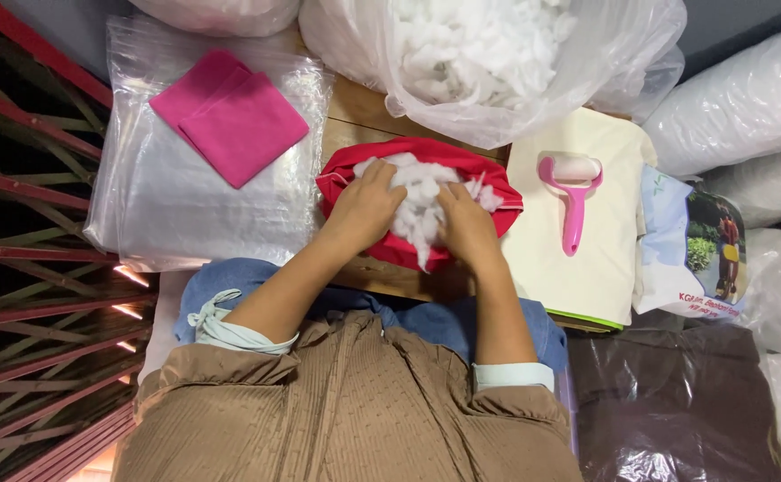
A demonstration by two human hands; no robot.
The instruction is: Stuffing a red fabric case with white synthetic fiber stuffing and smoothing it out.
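Centrally, both hands (365, 207) (467, 228) pressed flat on white stuffing (419, 198) inside red cover (448, 156)

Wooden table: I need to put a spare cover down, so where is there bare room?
Little. A bare strip of wooden table shows between the clear bags under the pink cloths and the stuffing bag. Both hands crowd the red cover. The cream fabric below the pink lint roller is free.
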